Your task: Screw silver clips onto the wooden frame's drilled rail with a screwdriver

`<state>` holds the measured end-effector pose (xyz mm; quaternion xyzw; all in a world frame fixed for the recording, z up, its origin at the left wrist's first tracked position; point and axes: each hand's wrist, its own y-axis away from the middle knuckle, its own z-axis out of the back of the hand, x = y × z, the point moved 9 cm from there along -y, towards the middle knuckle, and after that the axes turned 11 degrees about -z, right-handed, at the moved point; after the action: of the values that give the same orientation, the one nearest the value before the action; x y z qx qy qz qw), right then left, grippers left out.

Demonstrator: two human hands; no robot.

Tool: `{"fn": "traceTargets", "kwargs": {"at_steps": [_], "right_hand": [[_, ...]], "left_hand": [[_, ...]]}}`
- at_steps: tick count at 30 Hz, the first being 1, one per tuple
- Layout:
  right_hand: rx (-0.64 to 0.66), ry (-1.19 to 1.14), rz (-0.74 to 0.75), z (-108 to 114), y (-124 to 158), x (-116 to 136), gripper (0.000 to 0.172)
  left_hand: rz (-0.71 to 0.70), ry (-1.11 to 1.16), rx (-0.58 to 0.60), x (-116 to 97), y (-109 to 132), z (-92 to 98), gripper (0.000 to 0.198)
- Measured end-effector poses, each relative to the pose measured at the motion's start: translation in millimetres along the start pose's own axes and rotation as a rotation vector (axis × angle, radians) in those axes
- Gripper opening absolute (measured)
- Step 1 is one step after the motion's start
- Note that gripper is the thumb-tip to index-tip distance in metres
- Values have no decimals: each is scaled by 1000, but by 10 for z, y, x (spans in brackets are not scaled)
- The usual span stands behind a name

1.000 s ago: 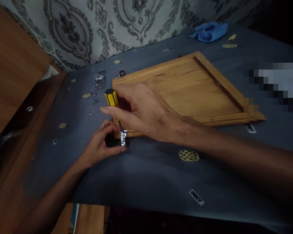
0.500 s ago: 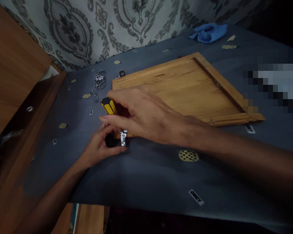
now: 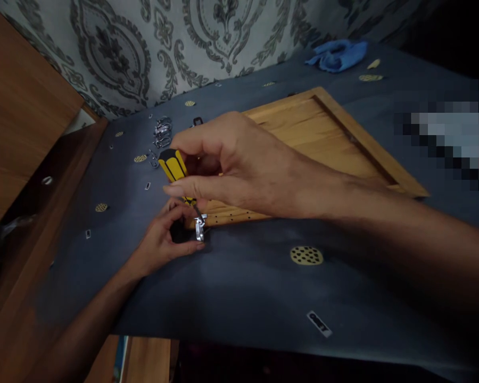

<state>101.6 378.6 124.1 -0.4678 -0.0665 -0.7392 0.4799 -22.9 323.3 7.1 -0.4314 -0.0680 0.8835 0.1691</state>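
My right hand [image 3: 239, 165] is closed round a yellow and black screwdriver [image 3: 174, 165], whose tip points down at a small metal hook bracket [image 3: 200, 227]. The bracket sits against the near corner of a wooden frame panel [image 3: 303, 138] that lies flat on the dark grey cloth. My left hand [image 3: 165, 239] pinches that bracket against the panel's edge with thumb and fingers.
Several more metal hooks [image 3: 162, 133] lie in a heap on the cloth past the panel's left corner. A blue rag [image 3: 337, 54] is at the far right by the patterned wall. A brown wooden cabinet [image 3: 19, 122] stands to the left.
My right hand has lifted and turned with the screwdriver, its handle now higher and more upright. The left hand still pinches the bracket in the same place.
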Motion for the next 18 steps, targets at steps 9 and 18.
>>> {"fn": "traceTargets", "kwargs": {"at_steps": [9,18], "right_hand": [[-27,147,-81,-61,-33,-66,34],[-21,99,-69,-81,-30,-59,38]], "left_hand": [[-12,-21,14,-23,-6,-6,33],[6,-24,16,-8,-15,-6,36]]}}
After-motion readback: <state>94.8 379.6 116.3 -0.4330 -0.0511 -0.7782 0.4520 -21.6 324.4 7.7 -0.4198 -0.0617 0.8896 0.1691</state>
